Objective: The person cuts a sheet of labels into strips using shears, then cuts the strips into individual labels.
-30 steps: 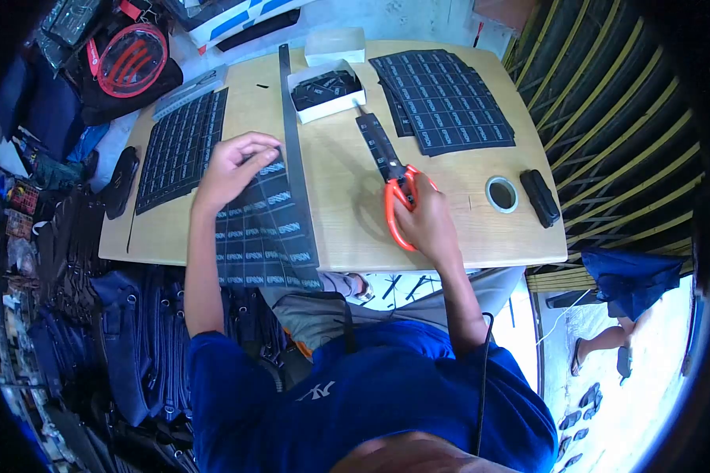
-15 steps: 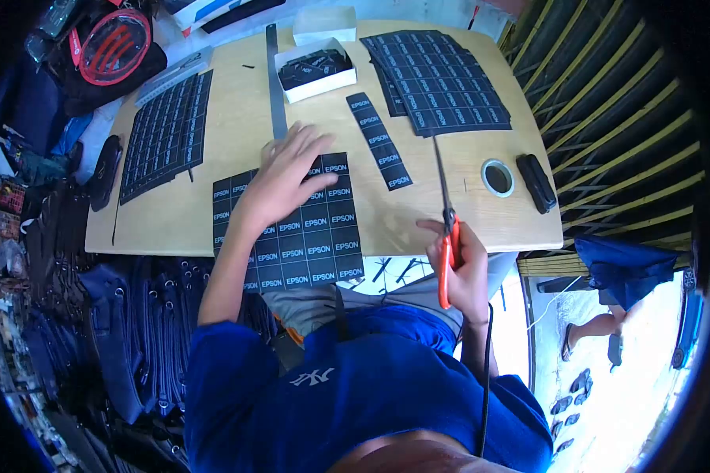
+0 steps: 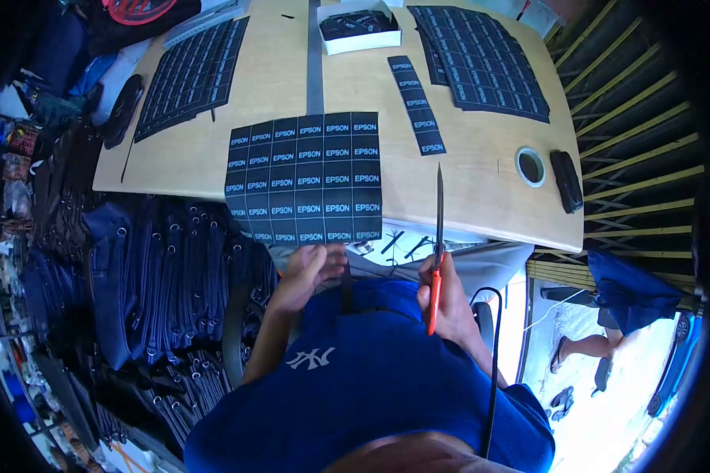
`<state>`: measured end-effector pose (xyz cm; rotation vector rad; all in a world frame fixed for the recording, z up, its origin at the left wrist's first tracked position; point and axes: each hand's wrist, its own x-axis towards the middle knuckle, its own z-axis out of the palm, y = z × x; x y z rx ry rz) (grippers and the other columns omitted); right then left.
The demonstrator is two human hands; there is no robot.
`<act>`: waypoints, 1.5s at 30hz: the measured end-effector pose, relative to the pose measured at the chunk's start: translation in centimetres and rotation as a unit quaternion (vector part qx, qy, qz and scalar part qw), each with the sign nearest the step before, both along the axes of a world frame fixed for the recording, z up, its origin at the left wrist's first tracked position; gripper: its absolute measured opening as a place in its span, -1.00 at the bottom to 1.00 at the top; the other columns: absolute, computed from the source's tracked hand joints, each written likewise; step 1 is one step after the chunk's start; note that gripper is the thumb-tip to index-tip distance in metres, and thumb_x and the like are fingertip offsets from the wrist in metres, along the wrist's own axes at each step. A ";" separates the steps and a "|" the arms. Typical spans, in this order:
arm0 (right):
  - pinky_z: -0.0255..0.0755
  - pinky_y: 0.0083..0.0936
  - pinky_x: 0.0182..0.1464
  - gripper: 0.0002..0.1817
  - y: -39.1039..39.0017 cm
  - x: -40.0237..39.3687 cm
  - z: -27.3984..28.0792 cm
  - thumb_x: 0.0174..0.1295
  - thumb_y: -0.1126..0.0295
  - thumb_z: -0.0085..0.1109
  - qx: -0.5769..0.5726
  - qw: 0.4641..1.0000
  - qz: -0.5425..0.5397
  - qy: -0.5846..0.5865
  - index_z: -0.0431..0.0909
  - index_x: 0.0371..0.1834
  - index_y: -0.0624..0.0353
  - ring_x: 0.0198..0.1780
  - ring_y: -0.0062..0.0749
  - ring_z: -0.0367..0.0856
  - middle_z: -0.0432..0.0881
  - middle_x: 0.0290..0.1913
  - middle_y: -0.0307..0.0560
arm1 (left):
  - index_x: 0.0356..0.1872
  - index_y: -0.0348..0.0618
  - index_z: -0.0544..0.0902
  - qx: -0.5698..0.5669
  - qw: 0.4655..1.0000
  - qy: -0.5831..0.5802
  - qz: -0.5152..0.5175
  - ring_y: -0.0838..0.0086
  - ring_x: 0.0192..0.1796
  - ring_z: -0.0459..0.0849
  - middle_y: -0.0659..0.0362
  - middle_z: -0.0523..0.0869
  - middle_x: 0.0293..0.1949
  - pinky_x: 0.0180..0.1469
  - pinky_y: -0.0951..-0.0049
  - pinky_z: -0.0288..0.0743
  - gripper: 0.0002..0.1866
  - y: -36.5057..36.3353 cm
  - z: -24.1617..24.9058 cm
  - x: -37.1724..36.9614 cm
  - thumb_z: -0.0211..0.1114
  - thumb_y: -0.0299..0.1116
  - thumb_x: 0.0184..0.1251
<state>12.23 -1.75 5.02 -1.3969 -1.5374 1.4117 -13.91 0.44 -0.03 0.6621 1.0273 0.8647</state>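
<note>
My right hand [image 3: 450, 299] grips a pair of scissors [image 3: 435, 303] by the orange handles, with the long blades together and pointing at the table. A black sheet [image 3: 308, 175] printed with rows of white EPSON labels hangs partly over the table's front edge. Just below its lower edge is my left hand [image 3: 308, 276], fingers loosely curled and apart, with nothing visible in them. To the right of the sheet lies a cut strip of EPSON labels [image 3: 416, 102]. A metal ruler [image 3: 315, 79] runs back from the sheet's far edge.
On the table [image 3: 465, 193] are a right stack of label sheets [image 3: 489, 67], a left stack [image 3: 193, 75], and a white box [image 3: 361, 41] of black pieces. A tape roll [image 3: 530, 167] and a black case [image 3: 566, 181] sit at right. Dark straps [image 3: 170, 276] hang below left.
My left hand has come off the sheet and drawn back below its near edge. The scissors have moved down and slightly left, toward my body. The head view has shifted.
</note>
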 end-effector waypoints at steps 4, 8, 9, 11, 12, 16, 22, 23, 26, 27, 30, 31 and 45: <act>0.35 -0.36 -0.27 -0.51 -1.4 -0.3 -0.1 0.20 0.05 0.07 0.026 1.000 0.018 0.001 0.23 -0.12 0.27 -0.41 -0.22 0.40 0.40 -0.41 0.02 | 0.03 -0.30 0.40 0.025 0.993 -0.075 0.086 0.34 0.02 0.56 0.01 0.56 -0.04 -0.01 0.35 0.49 -0.62 1.1 0.1 0.7 -0.06 -0.16 0.46; 0.35 -0.38 -0.30 -0.49 -3.1 -0.7 0.2 0.17 0.02 0.13 -0.041 0.999 0.000 -0.021 0.28 -0.17 0.29 -0.44 -0.30 0.40 0.42 -0.46 -0.01 | -0.07 -0.16 0.47 0.031 0.991 -0.051 0.122 0.47 -0.20 0.63 0.14 0.62 -0.22 -0.19 0.50 0.51 -0.74 1.8 0.4 1.6 0.09 -0.21 0.40; 0.34 -0.41 -0.33 -0.49 -3.5 -0.8 -0.3 0.15 0.03 0.17 -0.051 0.998 -0.006 -0.019 0.30 -0.20 0.31 -0.46 -0.36 0.38 0.42 -0.49 -0.03 | -0.11 -0.11 0.49 0.032 0.988 -0.067 0.136 0.54 -0.31 0.63 0.20 0.63 -0.30 -0.25 0.54 0.50 -0.81 1.8 0.8 2.1 0.17 -0.28 0.35; 0.34 -0.44 -0.35 -0.49 -4.6 -1.1 -0.6 0.13 0.04 0.22 -0.064 0.998 -0.015 -0.015 0.33 -0.23 0.32 -0.48 -0.41 0.37 0.43 -0.52 -0.05 | -0.14 -0.12 0.51 0.053 0.987 -0.063 0.141 0.55 -0.33 0.62 0.21 0.63 -0.32 -0.26 0.55 0.50 -0.83 1.8 0.2 2.4 0.20 -0.32 0.33; 0.33 -0.45 -0.37 -0.50 -5.0 -1.3 -0.4 0.12 0.07 0.24 -0.062 0.998 -0.011 -0.006 0.33 -0.22 0.33 -0.49 -0.45 0.36 0.42 -0.52 -0.06 | -0.17 -0.14 0.53 0.078 0.984 -0.063 0.146 0.57 -0.35 0.61 0.22 0.63 -0.33 -0.28 0.55 0.49 -0.85 1.8 0.0 2.5 0.22 -0.35 0.31; 0.32 -0.49 -0.41 -0.52 -6.4 -1.8 -1.5 0.09 0.16 0.31 -0.018 1.000 0.000 -0.001 0.37 -0.18 0.35 -0.51 -0.50 0.34 0.42 -0.54 -0.09 | -0.25 -0.18 0.57 0.099 0.980 -0.052 0.166 0.61 -0.39 0.58 0.26 0.61 -0.39 -0.31 0.58 0.47 -0.90 1.8 0.1 3.2 0.25 -0.40 0.28; 0.36 -0.36 -0.28 -0.49 -7.9 -1.7 -3.1 0.27 0.00 -0.01 -0.075 0.995 0.071 -0.002 0.41 -0.17 0.36 -0.38 -0.21 0.51 0.46 -0.42 0.05 | -0.27 -0.18 0.56 0.137 0.976 -0.045 0.162 0.61 -0.40 0.54 0.26 0.59 -0.38 -0.35 0.61 0.40 -0.92 1.9 0.1 4.0 0.25 -0.46 0.26; 0.35 -0.36 -0.24 -0.47 -8.4 -1.9 -4.1 0.29 -0.01 -0.06 -0.076 0.995 0.069 0.019 0.41 -0.16 0.37 -0.33 -0.20 0.50 0.46 -0.38 0.07 | -0.28 -0.19 0.56 0.132 0.975 -0.032 0.174 0.61 -0.40 0.52 0.25 0.59 -0.38 -0.37 0.61 0.37 -0.94 1.9 0.4 4.4 0.24 -0.47 0.26; 0.35 -0.36 -0.16 -0.44 -9.0 -2.4 -6.2 0.33 -0.03 -0.17 -0.077 0.993 0.069 0.056 0.40 -0.12 0.39 -0.24 -0.18 0.49 0.45 -0.31 0.10 | -0.32 -0.24 0.56 0.138 0.973 -0.023 0.186 0.59 -0.47 0.57 0.23 0.61 -0.45 -0.44 0.61 0.37 -0.91 1.9 0.0 4.7 0.27 -0.46 0.24; 0.34 -0.36 -0.15 -0.45 -9.0 -2.6 -6.5 0.33 -0.03 -0.17 -0.079 0.992 0.073 0.072 0.39 -0.12 0.38 -0.24 -0.19 0.49 0.45 -0.31 0.09 | -0.29 -0.26 0.56 0.142 0.973 -0.035 0.180 0.60 -0.46 0.57 0.23 0.62 -0.44 -0.44 0.61 0.37 -0.90 1.8 -0.1 4.7 0.27 -0.47 0.23; 0.34 -0.39 -0.18 -0.46 -8.5 -3.2 -7.0 0.33 -0.03 -0.16 -0.073 0.989 0.079 0.098 0.37 -0.12 0.37 -0.28 -0.24 0.47 0.44 -0.34 0.04 | -0.28 -0.26 0.57 0.164 0.971 -0.029 0.169 0.60 -0.46 0.58 0.23 0.63 -0.43 -0.44 0.61 0.38 -0.89 1.6 -0.5 4.9 0.28 -0.47 0.23; 0.33 -0.42 -0.22 -0.47 -8.4 -3.4 -7.1 0.32 -0.03 -0.16 -0.070 0.989 0.077 0.107 0.37 -0.12 0.35 -0.33 -0.30 0.45 0.43 -0.37 0.00 | -0.27 -0.24 0.59 0.163 0.973 -0.011 0.164 0.63 -0.41 0.52 0.22 0.61 -0.41 -0.38 0.61 0.35 -0.91 1.4 -0.6 5.0 0.25 -0.45 0.26; 0.24 -0.55 -0.35 -0.48 -6.7 -4.7 -7.8 0.33 -0.04 -0.15 -0.064 0.980 0.047 0.185 0.36 -0.13 0.31 -0.43 -0.57 0.31 0.35 -0.48 -0.19 | -0.26 -0.27 0.60 0.163 0.964 -0.043 0.207 0.58 -0.42 0.60 0.17 0.66 -0.37 -0.39 0.61 0.43 -0.87 -0.3 -0.2 7.4 0.32 -0.51 0.17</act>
